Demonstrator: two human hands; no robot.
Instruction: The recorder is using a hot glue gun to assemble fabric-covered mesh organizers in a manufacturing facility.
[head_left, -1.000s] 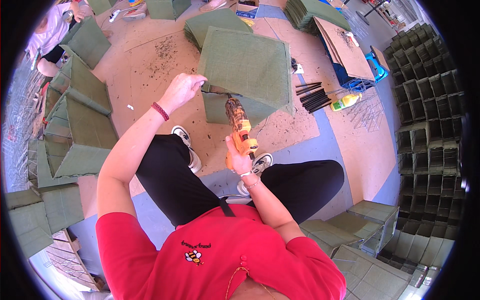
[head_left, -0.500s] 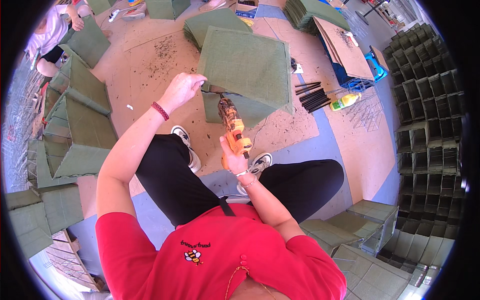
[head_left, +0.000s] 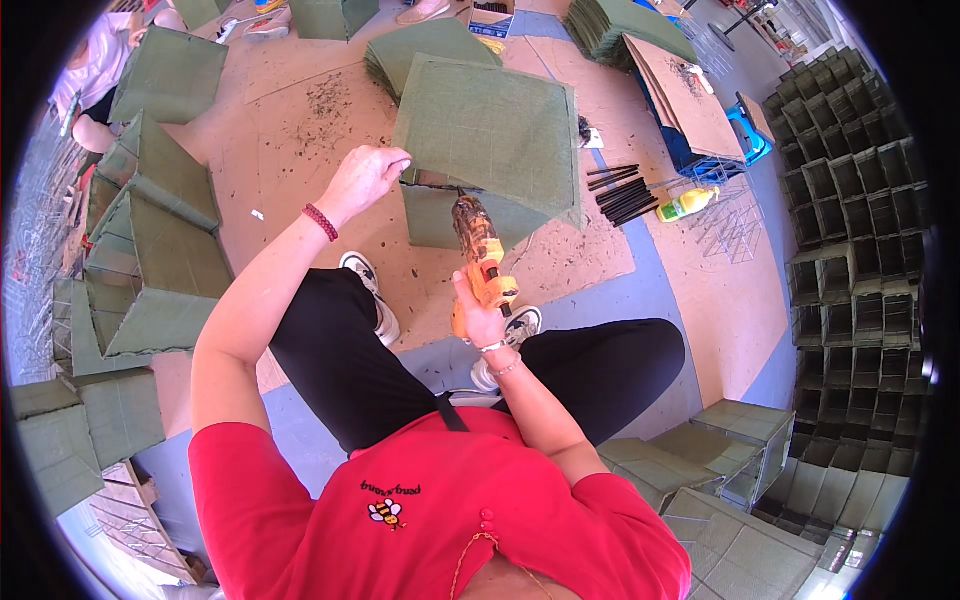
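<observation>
A green fabric-covered box (head_left: 490,125) stands on the floor in front of me, its top panel slightly lifted along the near edge. My left hand (head_left: 366,182) pinches the near left corner of that panel. My right hand (head_left: 480,318) is wrapped round an orange hot glue gun (head_left: 482,255) with a dark, dirty nozzle. The nozzle tip reaches the gap under the panel's edge, right of my left fingers; whether it touches the fabric I cannot tell.
Black glue sticks (head_left: 627,200) lie right of the box, beside a yellow bottle (head_left: 688,205) and wire frames (head_left: 735,235). Green boxes (head_left: 150,270) stand at left. Stacked boxes (head_left: 850,200) line the right side. A co-worker (head_left: 95,70) sits at far left near a green panel (head_left: 170,75).
The glue gun has moved a little to the right along the panel's edge. My left hand stays at the corner. At far left, the green panel near the co-worker has turned.
</observation>
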